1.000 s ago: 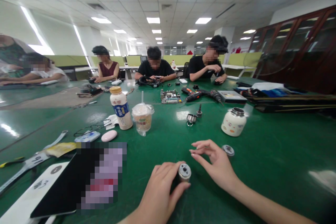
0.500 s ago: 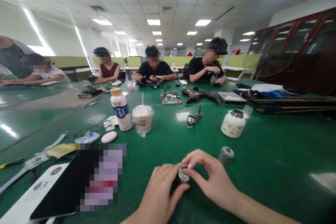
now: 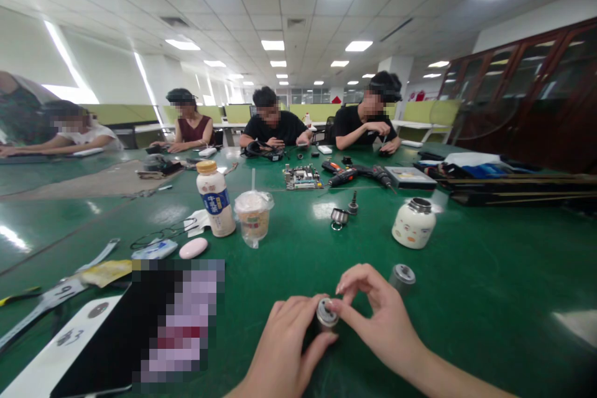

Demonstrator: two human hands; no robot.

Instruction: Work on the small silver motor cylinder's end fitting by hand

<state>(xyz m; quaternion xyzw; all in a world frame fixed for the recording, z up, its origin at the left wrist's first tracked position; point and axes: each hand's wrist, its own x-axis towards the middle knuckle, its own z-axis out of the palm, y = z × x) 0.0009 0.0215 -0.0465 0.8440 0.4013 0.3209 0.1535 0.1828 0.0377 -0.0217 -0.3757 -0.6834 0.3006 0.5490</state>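
Note:
A small silver metal cylinder (image 3: 328,316) with a flat, holed top stands in front of me. My left hand (image 3: 293,339) is closed around its side, fingers behind and thumb in front. Above and to the right, my right hand (image 3: 375,311) has its thumb tip at the cylinder's top edge, while its curved index finger is lifted off. Nothing shows between those fingers. A second, similar cylinder (image 3: 403,278) stands just beyond my right hand. The lower part of the held cylinder is partly hidden by my left hand.
Ahead stand a cream flask (image 3: 414,224), a bottle (image 3: 216,202) and a plastic cup (image 3: 254,219). Small metal parts (image 3: 339,217), a circuit board (image 3: 303,178) and power drills (image 3: 357,174) lie farther back. A tablet (image 3: 100,329) is on the left. Several people sit across the table.
My right index finger has lifted away from the cylinder's top and spread from the thumb. My left hand keeps its hold. The view has tilted slightly upward.

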